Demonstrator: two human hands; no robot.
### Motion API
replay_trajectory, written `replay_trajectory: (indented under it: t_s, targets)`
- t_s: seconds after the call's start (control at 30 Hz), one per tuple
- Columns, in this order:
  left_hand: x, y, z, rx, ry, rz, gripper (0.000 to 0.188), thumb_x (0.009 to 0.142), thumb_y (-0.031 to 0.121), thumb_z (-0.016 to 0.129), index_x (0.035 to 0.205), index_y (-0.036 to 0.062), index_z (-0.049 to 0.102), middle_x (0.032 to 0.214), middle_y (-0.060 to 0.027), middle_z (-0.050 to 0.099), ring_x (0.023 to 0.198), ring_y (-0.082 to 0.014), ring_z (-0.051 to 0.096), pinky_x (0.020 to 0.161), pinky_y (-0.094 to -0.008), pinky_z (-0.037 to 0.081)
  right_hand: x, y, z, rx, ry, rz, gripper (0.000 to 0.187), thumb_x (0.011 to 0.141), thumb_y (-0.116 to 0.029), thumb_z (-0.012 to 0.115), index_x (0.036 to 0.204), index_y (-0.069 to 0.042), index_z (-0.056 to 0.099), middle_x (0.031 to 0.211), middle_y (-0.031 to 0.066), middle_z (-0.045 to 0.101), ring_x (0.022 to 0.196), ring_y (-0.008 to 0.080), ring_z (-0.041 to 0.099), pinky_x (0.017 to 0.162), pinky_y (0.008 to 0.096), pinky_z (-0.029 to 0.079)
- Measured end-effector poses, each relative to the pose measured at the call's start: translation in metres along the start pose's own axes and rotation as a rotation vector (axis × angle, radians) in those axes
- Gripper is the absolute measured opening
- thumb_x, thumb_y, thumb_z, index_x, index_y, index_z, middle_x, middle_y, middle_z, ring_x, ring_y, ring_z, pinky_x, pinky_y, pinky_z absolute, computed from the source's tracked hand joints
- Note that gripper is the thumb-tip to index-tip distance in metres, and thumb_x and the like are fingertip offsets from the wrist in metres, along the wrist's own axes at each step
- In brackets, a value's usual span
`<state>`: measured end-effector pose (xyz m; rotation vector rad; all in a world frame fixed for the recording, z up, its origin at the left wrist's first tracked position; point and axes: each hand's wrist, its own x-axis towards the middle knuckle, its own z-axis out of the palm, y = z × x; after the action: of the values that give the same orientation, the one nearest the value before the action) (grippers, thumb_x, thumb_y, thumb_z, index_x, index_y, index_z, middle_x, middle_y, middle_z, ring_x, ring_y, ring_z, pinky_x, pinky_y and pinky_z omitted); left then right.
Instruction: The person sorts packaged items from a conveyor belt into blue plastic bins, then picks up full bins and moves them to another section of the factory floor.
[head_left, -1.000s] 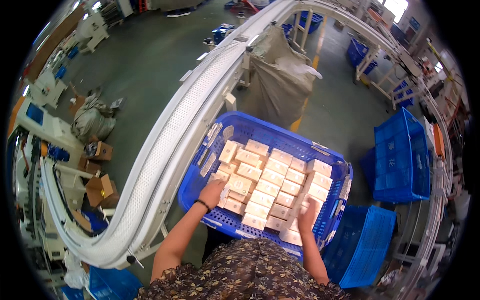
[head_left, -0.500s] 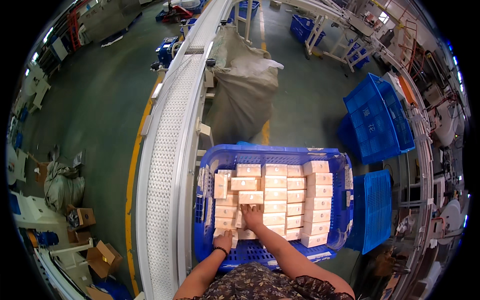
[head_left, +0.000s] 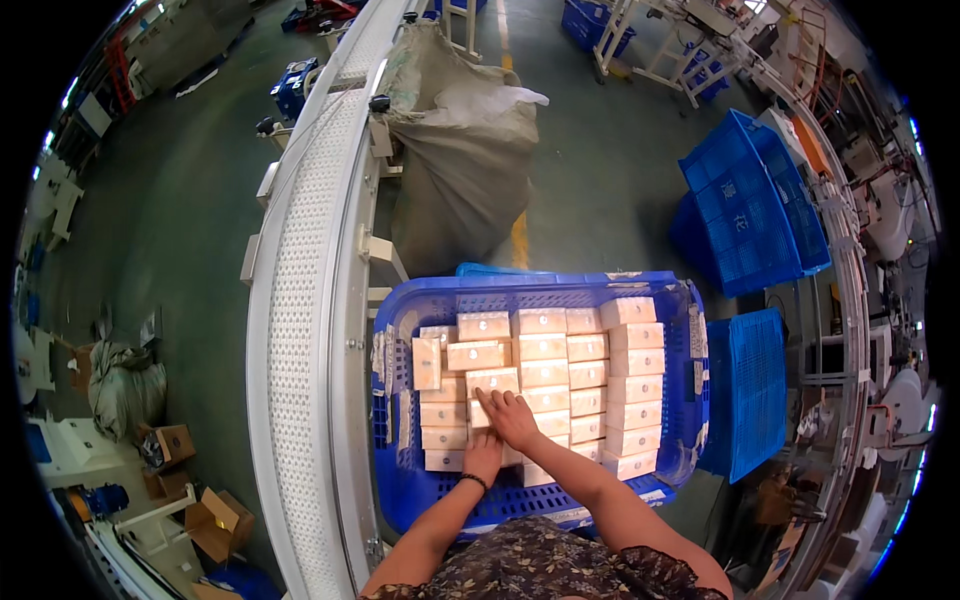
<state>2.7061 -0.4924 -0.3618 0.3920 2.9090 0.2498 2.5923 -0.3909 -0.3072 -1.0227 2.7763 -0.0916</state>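
Note:
Rows of small white boxes [head_left: 541, 372] fill much of a blue plastic basket [head_left: 400, 500] in front of me. My right hand [head_left: 513, 418] is closed over a white box [head_left: 481, 413] in the second column from the left, its fingertips by the box just beyond. Close below it is my left hand [head_left: 483, 455], a dark beaded band at the wrist. Its fingers stretch forward against the near end of that same box; their tips are partly hidden. On the left, one box [head_left: 426, 363] stands turned crosswise, and another [head_left: 473, 355] lies askew on top.
A white conveyor [head_left: 315, 250] runs along the basket's left side. Beyond the basket stands a large grey-green sack [head_left: 460, 170]. To the right are stacked blue crates [head_left: 750, 200] and another blue crate [head_left: 750, 390]. Open cardboard boxes [head_left: 218, 525] sit at the lower left.
My left hand has moved right, off the lower-left box, to beside my right hand. My right hand has shifted slightly. The lower-left box now lies straight in its column. The whole view has shifted a little.

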Motion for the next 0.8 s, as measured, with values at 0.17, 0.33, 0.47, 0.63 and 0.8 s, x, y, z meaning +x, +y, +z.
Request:
replay_trajectory:
  t_s: [0.17, 0.33, 0.47, 0.63, 0.8]
  targets:
    - [0.017, -0.016, -0.026, -0.417, 0.008, 0.074, 0.047, 0.076, 0.021, 0.079, 0.115, 0.0009, 0.064, 0.128, -0.0138, 0.054, 0.112, -0.0323, 0.054, 0.093, -0.0422, 0.050, -0.018, 0.011, 0.000, 0.263, 0.081, 0.147, 0.069, 0.076, -0.013, 0.067, 0.142, -0.004, 0.048, 0.122, 0.0147, 0.058, 0.101, 0.0333, 0.060, 0.082, 0.0432, 0.051]
    - [0.042, -0.071, -0.077, -0.480, 0.029, -0.068, 0.034, 0.087, 0.003, 0.054, 0.120, -0.0009, 0.061, 0.112, -0.0186, 0.062, 0.112, -0.0375, 0.056, 0.097, -0.0439, 0.048, -0.104, 0.015, -0.008, 0.601, -0.272, 0.027, 0.047, 0.080, -0.004, 0.057, 0.127, -0.009, 0.059, 0.111, 0.0167, 0.064, 0.100, 0.0403, 0.060, 0.087, 0.0482, 0.051]
    - [0.122, -0.135, -0.073, -0.230, 0.326, -0.337, 0.049, 0.090, 0.004, 0.054, 0.139, 0.0042, 0.051, 0.148, -0.0184, 0.045, 0.137, -0.0375, 0.041, 0.111, -0.0445, 0.039, -0.114, -0.019, 0.026, 0.650, -0.648, -0.103, 0.058, 0.083, -0.003, 0.053, 0.140, -0.015, 0.054, 0.128, 0.0171, 0.062, 0.115, 0.0399, 0.060, 0.097, 0.0454, 0.050]
    - [0.180, -0.142, -0.114, 0.072, -0.530, -0.329, 0.072, 0.095, 0.012, 0.061, 0.158, 0.0265, 0.029, 0.166, -0.0123, 0.013, 0.150, -0.0394, 0.020, 0.114, -0.0567, 0.036, -0.097, -0.022, 0.056, 0.726, -0.448, 0.146, 0.060, 0.085, -0.005, 0.054, 0.144, -0.016, 0.052, 0.134, 0.0181, 0.059, 0.118, 0.0384, 0.059, 0.100, 0.0438, 0.049]
    - [0.129, -0.132, -0.082, -0.019, -0.206, -0.430, 0.079, 0.080, 0.013, 0.072, 0.152, 0.0230, 0.039, 0.131, -0.0102, 0.052, 0.120, -0.0368, 0.049, 0.095, -0.0542, 0.052, -0.086, -0.022, 0.055, 0.658, -0.444, 0.116, 0.061, 0.084, -0.004, 0.055, 0.143, -0.018, 0.053, 0.131, 0.0162, 0.061, 0.115, 0.0375, 0.061, 0.099, 0.0441, 0.051]
